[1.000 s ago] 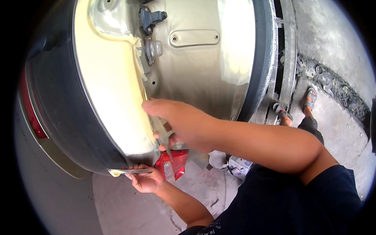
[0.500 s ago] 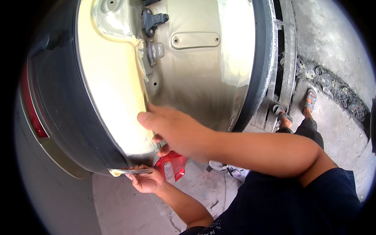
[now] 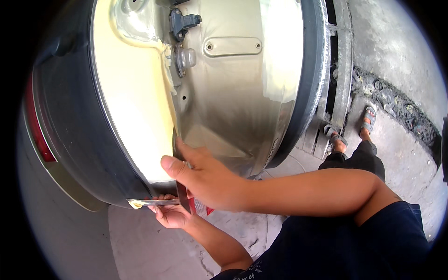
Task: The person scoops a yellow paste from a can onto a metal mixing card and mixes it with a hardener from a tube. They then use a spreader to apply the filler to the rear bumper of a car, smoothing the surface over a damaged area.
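Note:
My right hand (image 3: pixel 210 179) grips a dark, thin spreader blade (image 3: pixel 183 198), thumb toward the panel. The blade stands lengthwise along the edge of a smooth pale yellow filler layer (image 3: pixel 133 107) on the car's rear body panel. Below it, my left hand (image 3: pixel 171 216) holds a flat metal filler spreader (image 3: pixel 154 202) level, fingers behind it and thumb in front. A lump of yellow filler (image 3: pixel 136 204) sits at that spreader's left end. The right-hand blade's lower end overlaps the left fingertips in view; whether they touch, I cannot tell.
A red and clear tail light (image 3: pixel 201 208) shows partly behind my right wrist. The dark bumper (image 3: pixel 70 112) curves along the left. Brackets (image 3: pixel 182 23) and a small lamp (image 3: pixel 186 58) stick out of the bare metal panel. Sandalled feet (image 3: pixel 368 119) stand on concrete, near a rubble-filled gutter (image 3: pixel 396 105).
My right hand has moved down along the filler's edge with its blade, closer to my left hand. It now covers more of the tail light. My left hand has barely moved.

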Demonstrator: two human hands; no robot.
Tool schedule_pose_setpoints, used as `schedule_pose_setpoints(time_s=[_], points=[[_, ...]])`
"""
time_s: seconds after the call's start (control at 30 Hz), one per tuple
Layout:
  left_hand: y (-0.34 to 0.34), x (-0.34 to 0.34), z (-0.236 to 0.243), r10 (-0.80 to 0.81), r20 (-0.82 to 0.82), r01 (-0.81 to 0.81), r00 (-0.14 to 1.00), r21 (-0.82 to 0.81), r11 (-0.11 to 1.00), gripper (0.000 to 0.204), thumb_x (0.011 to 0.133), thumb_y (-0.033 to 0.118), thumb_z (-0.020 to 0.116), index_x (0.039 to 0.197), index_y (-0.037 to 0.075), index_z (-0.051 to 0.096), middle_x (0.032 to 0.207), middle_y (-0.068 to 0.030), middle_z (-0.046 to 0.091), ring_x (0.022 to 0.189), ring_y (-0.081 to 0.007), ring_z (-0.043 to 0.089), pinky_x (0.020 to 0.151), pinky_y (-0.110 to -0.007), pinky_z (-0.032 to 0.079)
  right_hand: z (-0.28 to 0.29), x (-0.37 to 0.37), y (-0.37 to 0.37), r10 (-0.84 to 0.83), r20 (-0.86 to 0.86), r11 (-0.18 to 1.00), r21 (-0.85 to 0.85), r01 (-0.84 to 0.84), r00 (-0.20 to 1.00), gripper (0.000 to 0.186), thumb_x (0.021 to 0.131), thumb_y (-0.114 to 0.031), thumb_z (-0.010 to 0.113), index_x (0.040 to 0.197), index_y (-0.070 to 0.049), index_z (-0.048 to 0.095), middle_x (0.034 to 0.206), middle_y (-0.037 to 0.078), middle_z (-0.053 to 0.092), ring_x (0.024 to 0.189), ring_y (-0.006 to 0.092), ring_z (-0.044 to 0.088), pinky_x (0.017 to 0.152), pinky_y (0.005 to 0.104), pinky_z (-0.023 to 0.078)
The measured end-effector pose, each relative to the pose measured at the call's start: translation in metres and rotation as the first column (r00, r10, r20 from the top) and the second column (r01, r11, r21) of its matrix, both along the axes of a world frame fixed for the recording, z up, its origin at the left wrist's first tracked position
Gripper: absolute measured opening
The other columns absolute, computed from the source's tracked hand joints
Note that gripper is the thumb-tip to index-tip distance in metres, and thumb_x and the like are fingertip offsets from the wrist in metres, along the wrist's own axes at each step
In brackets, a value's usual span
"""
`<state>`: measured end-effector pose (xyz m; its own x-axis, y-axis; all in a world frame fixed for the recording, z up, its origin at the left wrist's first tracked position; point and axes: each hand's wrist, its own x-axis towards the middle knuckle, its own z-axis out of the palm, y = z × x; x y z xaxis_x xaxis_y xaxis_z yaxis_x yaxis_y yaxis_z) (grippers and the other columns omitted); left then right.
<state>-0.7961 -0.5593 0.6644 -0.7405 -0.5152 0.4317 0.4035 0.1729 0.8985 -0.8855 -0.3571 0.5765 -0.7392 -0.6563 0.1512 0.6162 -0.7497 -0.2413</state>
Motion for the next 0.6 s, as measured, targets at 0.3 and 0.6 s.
schedule_pose_setpoints(time_s=[0.3, 0.6], points=[[-0.009, 0.0, 0.003, -0.2, 0.008, 0.199, 0.98, 0.062, 0.978, 0.035, 0.086, 0.011, 0.053, 0.119, 0.002, 0.054, 0.094, -0.0085, 0.06, 0.075, -0.0143, 0.054, 0.069, -0.025, 0.045, -0.008, 0.015, -0.012, -0.075, -0.033, 0.988, 0.136, 0.079, 0.997, 0.075, 0.095, -0.051, 0.044, 0.144, 0.001, 0.022, 0.109, 0.02, 0.048, 0.078, 0.015, 0.056, 0.064, 0.029, 0.048], [-0.007, 0.002, 0.003, -0.269, -0.012, 0.269, 0.963, 0.053, 0.962, 0.037, 0.086, 0.01, 0.053, 0.122, 0.001, 0.052, 0.097, -0.0096, 0.061, 0.079, -0.0156, 0.057, 0.07, -0.025, 0.047, -0.027, -0.004, 0.018, 0.124, 0.121, 0.992, -0.013, -0.123, 0.985, 0.076, 0.09, -0.049, 0.05, 0.148, -0.01, 0.021, 0.132, 0.009, 0.041, 0.106, 0.0212, 0.045, 0.074, 0.0329, 0.047]])
